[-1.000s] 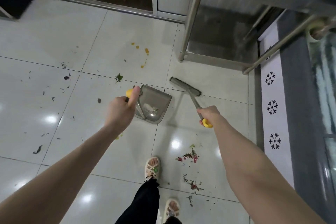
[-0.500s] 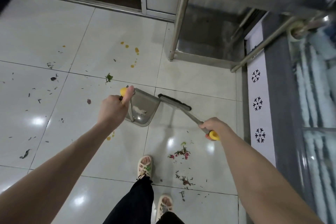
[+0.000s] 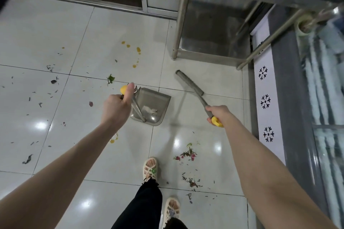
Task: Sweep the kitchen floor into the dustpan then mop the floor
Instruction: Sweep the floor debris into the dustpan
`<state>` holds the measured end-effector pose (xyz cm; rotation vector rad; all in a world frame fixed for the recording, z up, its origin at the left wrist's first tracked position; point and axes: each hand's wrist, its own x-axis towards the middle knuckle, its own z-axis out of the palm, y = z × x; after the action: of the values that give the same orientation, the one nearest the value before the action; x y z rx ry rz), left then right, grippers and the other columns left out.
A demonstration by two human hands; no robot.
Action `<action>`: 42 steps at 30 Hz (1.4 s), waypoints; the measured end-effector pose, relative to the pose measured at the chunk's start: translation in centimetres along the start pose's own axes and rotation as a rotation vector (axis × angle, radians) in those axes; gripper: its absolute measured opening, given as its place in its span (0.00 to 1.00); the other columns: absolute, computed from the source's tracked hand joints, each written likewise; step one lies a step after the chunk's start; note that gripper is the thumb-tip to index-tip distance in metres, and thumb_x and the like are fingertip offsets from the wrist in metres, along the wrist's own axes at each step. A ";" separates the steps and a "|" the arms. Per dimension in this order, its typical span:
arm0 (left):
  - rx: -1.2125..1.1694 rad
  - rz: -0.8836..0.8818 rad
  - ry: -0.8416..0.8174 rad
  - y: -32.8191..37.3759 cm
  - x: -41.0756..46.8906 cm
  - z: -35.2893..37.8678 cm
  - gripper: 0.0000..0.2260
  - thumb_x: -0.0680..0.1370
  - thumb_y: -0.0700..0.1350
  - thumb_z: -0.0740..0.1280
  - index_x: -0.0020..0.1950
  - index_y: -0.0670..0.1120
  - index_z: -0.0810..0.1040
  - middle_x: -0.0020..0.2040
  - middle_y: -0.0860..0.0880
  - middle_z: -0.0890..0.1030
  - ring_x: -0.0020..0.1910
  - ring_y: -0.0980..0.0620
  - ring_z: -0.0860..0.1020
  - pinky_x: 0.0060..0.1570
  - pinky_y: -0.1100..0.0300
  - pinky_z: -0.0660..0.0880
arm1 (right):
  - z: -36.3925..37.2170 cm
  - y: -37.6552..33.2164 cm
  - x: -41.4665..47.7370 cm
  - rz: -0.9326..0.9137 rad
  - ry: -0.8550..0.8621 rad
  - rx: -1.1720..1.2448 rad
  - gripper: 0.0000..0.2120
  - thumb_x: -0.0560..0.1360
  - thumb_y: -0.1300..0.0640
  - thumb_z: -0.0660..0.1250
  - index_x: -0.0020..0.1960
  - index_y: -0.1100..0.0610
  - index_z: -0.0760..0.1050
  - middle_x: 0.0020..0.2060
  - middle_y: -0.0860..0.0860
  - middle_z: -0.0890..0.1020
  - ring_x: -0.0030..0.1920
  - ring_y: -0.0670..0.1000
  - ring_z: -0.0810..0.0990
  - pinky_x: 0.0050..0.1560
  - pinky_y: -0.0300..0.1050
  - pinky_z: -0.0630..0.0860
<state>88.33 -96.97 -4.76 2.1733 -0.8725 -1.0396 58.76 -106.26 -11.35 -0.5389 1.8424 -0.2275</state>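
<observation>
My left hand grips the yellow-tipped handle of a grey dustpan, thumb up along the grip. The pan rests on the white tiled floor with a pale scrap inside it. My right hand grips the yellow-ended handle of a grey broom. The broom head sits on the floor to the right of the pan, apart from it. Red and green scraps lie near my feet, and dark bits are scattered at the left.
Yellow spots and a green leaf lie beyond the pan. A steel table's legs stand at the upper right. A glass-fronted cabinet runs along the right. A sliding door track crosses the far side. My sandalled feet are below.
The broom head has swung away from the dustpan's mouth to the right. The dustpan and my left hand stay about where they were.
</observation>
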 end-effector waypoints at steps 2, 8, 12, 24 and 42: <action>0.029 0.009 0.013 0.1 0.8 0.0 0.34 0.71 0.73 0.55 0.35 0.41 0.73 0.31 0.43 0.69 0.31 0.46 0.68 0.34 0.52 0.68 | 1.0 -0.9 1.0 -0.026 -0.006 0.013 0.10 0.73 0.65 0.70 0.38 0.63 0.70 0.34 0.56 0.72 0.28 0.52 0.71 0.18 0.34 0.71; 0.056 0.037 0.030 0.0 3.0 0.0 0.36 0.72 0.73 0.55 0.36 0.38 0.74 0.31 0.43 0.69 0.30 0.47 0.68 0.33 0.53 0.68 | 3.8 -2.3 3.7 -0.025 -0.011 -0.012 0.08 0.74 0.67 0.67 0.38 0.64 0.70 0.36 0.58 0.72 0.31 0.53 0.72 0.19 0.37 0.74; 0.061 0.044 0.027 -0.6 2.5 0.1 0.38 0.67 0.76 0.53 0.35 0.39 0.72 0.30 0.43 0.68 0.30 0.46 0.67 0.34 0.53 0.68 | 4.6 -0.2 3.2 0.012 -0.056 -0.087 0.07 0.76 0.67 0.65 0.40 0.64 0.69 0.34 0.57 0.71 0.30 0.52 0.71 0.17 0.34 0.71; -0.016 -0.010 0.081 -6.2 -9.5 1.4 0.34 0.65 0.75 0.53 0.37 0.43 0.71 0.32 0.44 0.67 0.32 0.47 0.67 0.34 0.53 0.66 | 1.3 11.2 0.3 -0.032 -0.104 -0.378 0.06 0.75 0.66 0.66 0.51 0.64 0.71 0.37 0.58 0.74 0.28 0.53 0.74 0.27 0.42 0.73; -0.114 -0.194 0.194 -15.1 -27.3 3.8 0.35 0.65 0.76 0.53 0.39 0.44 0.75 0.34 0.43 0.69 0.33 0.47 0.68 0.35 0.53 0.67 | -8.9 23.8 -7.6 -0.105 -0.128 -0.321 0.06 0.72 0.68 0.69 0.40 0.64 0.71 0.38 0.59 0.75 0.26 0.53 0.73 0.22 0.37 0.72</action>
<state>76.64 -67.83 -5.49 2.2489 -0.5111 -0.9243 46.39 -82.82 -11.70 -0.8541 1.7361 0.0347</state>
